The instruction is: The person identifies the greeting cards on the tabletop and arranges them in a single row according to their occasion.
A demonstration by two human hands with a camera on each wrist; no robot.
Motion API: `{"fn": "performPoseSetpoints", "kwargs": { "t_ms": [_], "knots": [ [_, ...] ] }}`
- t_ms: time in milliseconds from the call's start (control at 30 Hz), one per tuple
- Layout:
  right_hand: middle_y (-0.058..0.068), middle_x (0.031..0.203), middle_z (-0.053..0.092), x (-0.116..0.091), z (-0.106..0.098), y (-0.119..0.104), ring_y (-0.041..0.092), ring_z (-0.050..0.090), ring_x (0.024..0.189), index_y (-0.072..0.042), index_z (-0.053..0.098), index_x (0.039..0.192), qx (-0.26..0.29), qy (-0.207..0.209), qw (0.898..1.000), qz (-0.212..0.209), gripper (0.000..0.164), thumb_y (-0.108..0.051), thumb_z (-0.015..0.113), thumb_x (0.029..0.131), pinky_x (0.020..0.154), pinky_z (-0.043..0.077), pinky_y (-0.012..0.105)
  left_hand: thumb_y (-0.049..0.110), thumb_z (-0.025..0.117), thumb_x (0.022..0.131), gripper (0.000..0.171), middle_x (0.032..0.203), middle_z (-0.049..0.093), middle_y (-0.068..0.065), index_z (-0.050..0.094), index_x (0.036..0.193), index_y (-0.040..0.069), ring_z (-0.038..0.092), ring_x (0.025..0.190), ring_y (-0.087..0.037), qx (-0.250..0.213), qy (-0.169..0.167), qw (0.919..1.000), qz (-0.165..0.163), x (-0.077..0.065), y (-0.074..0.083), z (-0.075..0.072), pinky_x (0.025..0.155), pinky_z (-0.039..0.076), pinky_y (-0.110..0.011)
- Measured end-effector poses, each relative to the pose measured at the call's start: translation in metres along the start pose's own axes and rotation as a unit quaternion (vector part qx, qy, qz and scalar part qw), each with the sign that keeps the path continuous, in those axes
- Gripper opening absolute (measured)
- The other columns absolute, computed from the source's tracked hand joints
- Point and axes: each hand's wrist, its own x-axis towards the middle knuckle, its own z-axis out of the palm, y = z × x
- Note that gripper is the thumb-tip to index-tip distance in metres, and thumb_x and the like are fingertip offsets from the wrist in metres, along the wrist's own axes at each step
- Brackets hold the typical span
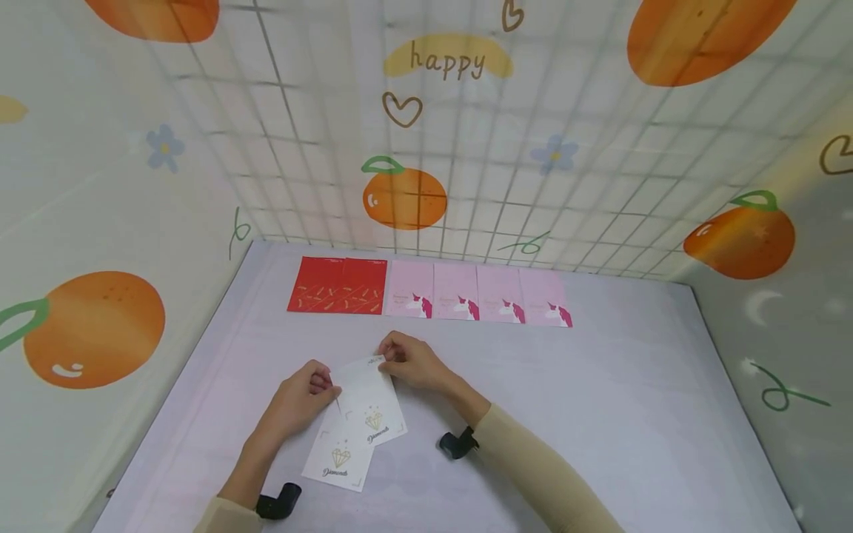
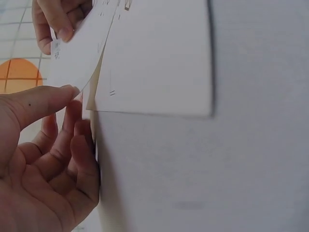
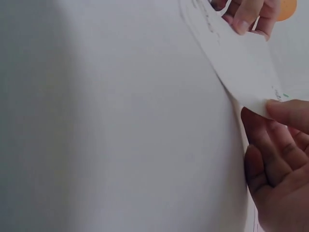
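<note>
Two white cards printed with a gold diamond and the word "Diamonds" overlap near the table's front. My left hand [image 1: 298, 398] pinches the left edge of the upper white card [image 1: 363, 389] between thumb and fingers. At that card's top right corner, my right hand [image 1: 417, 364] grips it with thumb and fingertips. Partly covered, the lower white card [image 1: 338, 457] lies beneath, tilted a little. In the left wrist view the upper card [image 2: 79, 60] bends up from the lower one [image 2: 159, 63]. The right wrist view shows the raised card [image 3: 241, 63] between both hands.
Along the table's back stand out two red cards [image 1: 323, 285] beside several pink unicorn cards [image 1: 455, 285], laid flat in one row. A wire grid behind a fruit-print sheet [image 1: 466, 222] rises behind the pale table [image 1: 600, 400]. Black wrist devices [image 1: 280, 502] sit at both cuffs.
</note>
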Motion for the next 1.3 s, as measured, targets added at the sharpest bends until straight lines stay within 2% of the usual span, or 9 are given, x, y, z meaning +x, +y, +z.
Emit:
{"fn": "performPoseSetpoints", "kwargs": {
  "t_ms": [333, 567, 833, 933, 1067, 1167, 1300],
  "knots": [
    [-0.006, 0.094, 0.065, -0.009, -0.002, 0.001, 0.014, 0.061, 0.09, -0.019, 0.064, 0.105, 0.017, 0.021, 0.999, 0.017, 0.016, -0.012, 0.071, 0.093, 0.069, 0.055, 0.028, 0.014, 0.074, 0.091, 0.022, 0.09, 0.067, -0.004, 0.06, 0.107, 0.008, 0.064, 0.077, -0.017, -0.041, -0.006, 0.9991, -0.001, 0.0, 0.004, 0.0, 0.069, 0.053, -0.028],
    [-0.004, 0.095, 0.064, -0.015, -0.004, 0.001, 0.016, 0.062, 0.09, -0.018, 0.063, 0.107, 0.038, 0.034, 0.998, 0.025, 0.017, -0.012, 0.07, 0.093, 0.068, 0.056, 0.029, 0.013, 0.073, 0.092, 0.024, 0.093, 0.068, -0.006, 0.059, 0.111, 0.006, 0.067, 0.077, -0.018, -0.08, -0.01, 0.9967, -0.006, -0.001, 0.01, 0.0, 0.069, 0.055, -0.025],
    [0.0, 0.096, 0.064, -0.024, -0.007, 0.001, 0.018, 0.064, 0.081, -0.016, 0.062, 0.109, 0.063, 0.061, 0.996, 0.03, 0.018, -0.011, 0.069, 0.094, 0.061, 0.054, 0.03, 0.01, 0.071, 0.093, 0.031, 0.101, 0.067, -0.012, 0.058, 0.12, 0.005, 0.07, 0.086, -0.022, -0.164, -0.012, 0.9862, -0.018, -0.002, 0.017, 0.004, 0.073, 0.059, -0.03],
    [-0.001, 0.095, 0.065, -0.028, -0.01, 0.0, 0.019, 0.064, 0.081, -0.016, 0.061, 0.109, 0.069, 0.069, 0.995, 0.03, 0.018, -0.01, 0.069, 0.094, 0.063, 0.055, 0.031, 0.011, 0.071, 0.094, 0.032, 0.103, 0.067, -0.014, 0.058, 0.122, 0.005, 0.07, 0.088, -0.024, -0.19, -0.016, 0.9815, -0.016, -0.002, 0.02, 0.007, 0.075, 0.059, -0.032],
    [0.001, 0.094, 0.067, -0.034, -0.016, 0.001, 0.021, 0.064, 0.084, -0.014, 0.061, 0.109, 0.079, 0.082, 0.993, 0.028, 0.018, -0.011, 0.07, 0.094, 0.067, 0.057, 0.036, 0.012, 0.071, 0.094, 0.032, 0.103, 0.066, -0.015, 0.058, 0.123, 0.006, 0.071, 0.088, -0.025, -0.217, -0.022, 0.9757, -0.021, -0.003, 0.026, 0.01, 0.076, 0.059, -0.034],
    [0.005, 0.095, 0.067, -0.038, -0.021, 0.005, 0.025, 0.064, 0.08, -0.012, 0.061, 0.11, 0.094, 0.09, 0.991, 0.029, 0.019, -0.011, 0.07, 0.094, 0.063, 0.056, 0.04, 0.012, 0.07, 0.094, 0.032, 0.102, 0.065, -0.014, 0.059, 0.123, 0.008, 0.071, 0.087, -0.025, -0.227, -0.028, 0.9732, -0.025, -0.004, 0.03, 0.014, 0.076, 0.059, -0.034],
    [0.007, 0.095, 0.067, -0.046, -0.029, 0.009, 0.026, 0.065, 0.074, -0.012, 0.06, 0.111, 0.106, 0.104, 0.988, 0.038, 0.02, -0.012, 0.071, 0.093, 0.058, 0.054, 0.039, 0.01, 0.07, 0.094, 0.031, 0.101, 0.065, -0.014, 0.059, 0.123, 0.008, 0.071, 0.086, -0.026, -0.245, -0.043, 0.9682, -0.023, -0.003, 0.034, 0.022, 0.076, 0.059, -0.035]
  ]
}}
